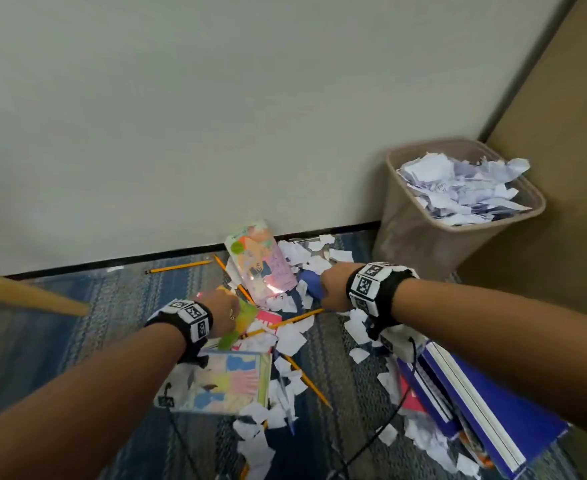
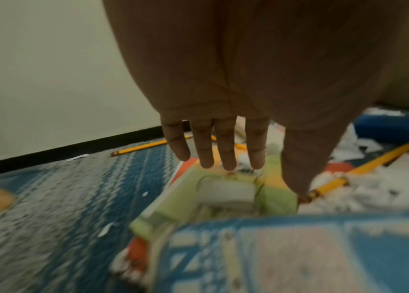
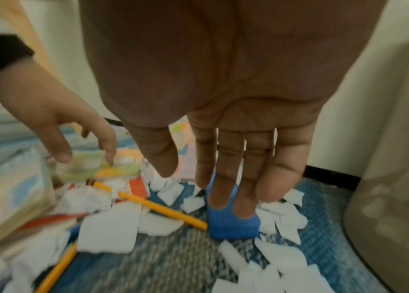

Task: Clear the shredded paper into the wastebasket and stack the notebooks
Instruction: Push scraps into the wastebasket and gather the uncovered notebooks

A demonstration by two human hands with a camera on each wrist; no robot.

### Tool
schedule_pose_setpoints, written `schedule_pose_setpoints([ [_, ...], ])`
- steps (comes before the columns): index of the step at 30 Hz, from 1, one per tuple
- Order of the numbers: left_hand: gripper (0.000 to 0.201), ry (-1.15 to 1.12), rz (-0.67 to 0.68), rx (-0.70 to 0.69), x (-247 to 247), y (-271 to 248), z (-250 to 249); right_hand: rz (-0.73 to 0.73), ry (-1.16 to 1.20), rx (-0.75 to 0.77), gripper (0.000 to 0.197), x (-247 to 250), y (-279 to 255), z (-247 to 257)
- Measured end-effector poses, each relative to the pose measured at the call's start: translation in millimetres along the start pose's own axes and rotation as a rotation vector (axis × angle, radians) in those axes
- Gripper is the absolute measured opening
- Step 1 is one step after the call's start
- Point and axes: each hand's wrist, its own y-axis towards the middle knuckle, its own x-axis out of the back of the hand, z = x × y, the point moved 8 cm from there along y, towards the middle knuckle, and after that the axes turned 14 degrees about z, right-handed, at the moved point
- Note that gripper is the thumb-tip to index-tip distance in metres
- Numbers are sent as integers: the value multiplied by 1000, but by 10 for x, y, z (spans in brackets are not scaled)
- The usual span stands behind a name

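both hands flat open, left hand [image 1: 223, 306] over the green notebook [image 2: 225, 196], right hand [image 1: 333, 289] fingers touching a blue block [image 3: 233, 222], paper scraps [image 1: 290, 337] between them, probably clearing room to scoop

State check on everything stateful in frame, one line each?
wastebasket: upright, heaped with paper to the rim
shredded paper: scattered on the carpet
green notebook: on the pile, under the left hand
left hand: open, fingers straight
right hand: open, fingers over the blue object
pencils: loose on the floor
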Motion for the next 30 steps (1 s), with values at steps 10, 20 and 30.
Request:
schedule_pose_setpoints([
  [10,55,97,215,-167,-607,-213,84,130,-87,60,36,-432,391,387],
  [20,15,-446,86,-330,420,-600,428,314,1019,464,59,-373,329,1073],
  [30,21,-467,-5,-279,296,-602,618,462,1359,583,45,-292,174,1112],
])
